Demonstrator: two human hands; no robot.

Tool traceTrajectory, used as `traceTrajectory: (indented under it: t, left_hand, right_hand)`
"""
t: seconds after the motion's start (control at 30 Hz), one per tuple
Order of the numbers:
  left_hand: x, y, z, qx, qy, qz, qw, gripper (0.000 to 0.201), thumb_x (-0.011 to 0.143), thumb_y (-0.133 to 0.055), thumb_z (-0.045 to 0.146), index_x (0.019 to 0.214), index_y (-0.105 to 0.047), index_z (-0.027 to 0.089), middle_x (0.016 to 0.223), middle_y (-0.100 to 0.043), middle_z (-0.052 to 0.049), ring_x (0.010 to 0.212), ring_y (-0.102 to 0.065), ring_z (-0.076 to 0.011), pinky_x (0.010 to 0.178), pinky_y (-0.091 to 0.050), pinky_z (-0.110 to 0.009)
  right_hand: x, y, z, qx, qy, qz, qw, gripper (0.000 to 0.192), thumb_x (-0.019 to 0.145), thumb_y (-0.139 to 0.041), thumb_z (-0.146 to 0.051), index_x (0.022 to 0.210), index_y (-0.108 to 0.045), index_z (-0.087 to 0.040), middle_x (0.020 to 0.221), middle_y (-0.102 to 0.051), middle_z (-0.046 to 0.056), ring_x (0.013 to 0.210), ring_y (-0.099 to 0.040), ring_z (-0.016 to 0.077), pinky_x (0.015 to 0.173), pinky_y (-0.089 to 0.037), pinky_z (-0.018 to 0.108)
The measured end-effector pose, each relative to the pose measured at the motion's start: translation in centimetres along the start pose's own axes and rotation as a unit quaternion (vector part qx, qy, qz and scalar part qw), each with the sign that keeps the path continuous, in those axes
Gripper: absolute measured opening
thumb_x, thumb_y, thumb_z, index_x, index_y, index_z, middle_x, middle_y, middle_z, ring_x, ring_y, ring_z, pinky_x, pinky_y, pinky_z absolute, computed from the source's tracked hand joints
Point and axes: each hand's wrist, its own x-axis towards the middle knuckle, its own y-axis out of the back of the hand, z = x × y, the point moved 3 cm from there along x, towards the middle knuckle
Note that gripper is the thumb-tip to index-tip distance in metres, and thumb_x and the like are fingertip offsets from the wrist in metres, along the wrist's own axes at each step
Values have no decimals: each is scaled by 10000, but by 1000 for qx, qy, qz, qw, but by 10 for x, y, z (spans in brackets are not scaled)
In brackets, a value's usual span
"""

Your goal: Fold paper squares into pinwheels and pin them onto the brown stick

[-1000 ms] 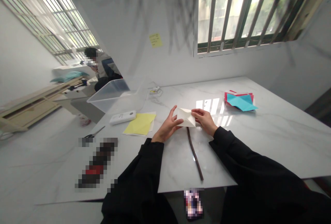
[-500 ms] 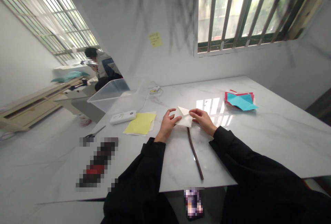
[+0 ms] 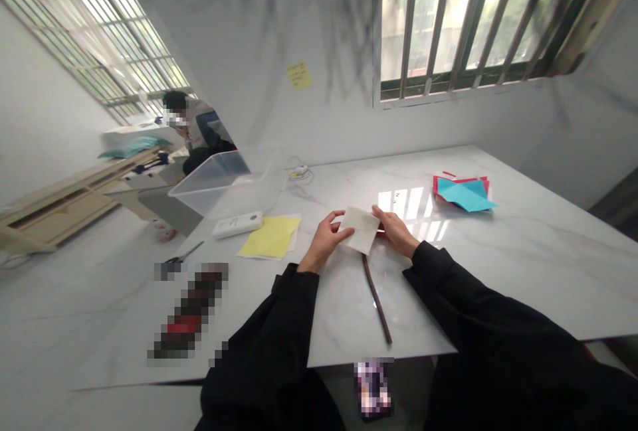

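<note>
Left grip and right grip, both closed on one cream paper square

Nearest, the front edge of the pale surface runs across beneath the forearms, with a pixelated object lying lower than that edge. Black sleeves reach over the edge from both sides. Between them a brown stick points away from the body: its lower end stops just short of the edge, its upper end meets the bottom of the paper square, and whether the two are joined I cannot tell from this view.

Room for moving is broadest to the right, where the surface stretches on past the right forearm. To the left it is tighter: a blurred dark item, scissors and yellow sheets line that side, the sheets nearest the left wrist.

Both forearms angle inward. The left thumb lies across the face of the paper, while the right fingers meet its right edge.

Farther off, a white case touches the yellow sheets, with a clear bin behind. Red and blue papers sit well apart from the right grip. Beyond are a wall note, a barred window and, far left, another person.
</note>
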Motion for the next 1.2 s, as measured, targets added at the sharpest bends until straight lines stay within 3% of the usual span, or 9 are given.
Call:
traceTrajectory:
  t: [0.1,0.2,0.33,0.47,0.63,0.77,0.9,1.2]
  left_hand:
    - [-1,-2,1,16,-1,5,1000,776,651,-941,391,1299,-581,164,908,-800,-82,695,-718,-192,670,-524,-269]
    - [-1,-4,2,12,-8,17,1000,761,644,-941,394,1282,-594,166,875,-789,-63,679,-702,-183,645,-520,-261]
    - [-1,-5,2,-11,-15,37,999,757,637,-945,396,1277,-608,170,883,-779,-59,689,-699,-181,655,-532,-270]
    - [1,-5,2,-72,-7,54,996,735,636,-950,433,1247,-640,168,897,-764,-57,768,-710,-177,760,-557,-297]
    - [0,-9,-3,-71,22,22,997,613,637,-957,446,1118,-732,140,1041,-786,-127,880,-729,-206,816,-553,-316]
    - [1,-10,-7,-71,14,22,997,576,640,-953,425,1090,-759,121,1054,-798,-139,927,-740,-251,872,-566,-371]
    - [3,-8,-6,-72,-15,41,996,568,647,-948,397,1108,-754,129,1040,-803,-118,917,-741,-244,864,-566,-358]
    - [2,-11,2,-24,-59,41,997,491,677,-926,398,1050,-756,128,1058,-800,-117,945,-734,-242,909,-564,-368]
  right_hand:
    - [-2,-1,-2,-88,46,-28,995,520,791,-769,-648,939,-769,-150,764,-726,46,671,-631,180,598,-472,272]
    - [-5,-3,-4,-134,68,-47,988,493,792,-788,-580,994,-784,-130,786,-739,46,674,-625,177,598,-453,266]
    - [-5,-5,-5,-129,57,-51,989,476,773,-802,-546,982,-791,-118,769,-734,43,659,-615,171,580,-440,261]
    - [-2,-2,-2,-60,41,-16,997,469,754,-822,-538,997,-780,-139,818,-748,47,684,-642,174,590,-473,264]
    - [-3,-1,0,27,27,-5,999,483,736,-858,-520,1035,-765,-151,928,-779,76,769,-695,199,679,-549,299]
    - [-3,-2,0,6,46,-20,999,474,751,-856,-508,1050,-778,-148,942,-793,70,779,-706,195,709,-547,294]
    - [-3,-2,1,-13,49,-44,998,464,751,-867,-487,1054,-796,-144,1016,-812,92,841,-733,210,780,-555,309]
    - [-2,1,-2,-76,44,-35,995,458,768,-847,-510,994,-813,-113,983,-814,115,813,-726,220,735,-538,309]
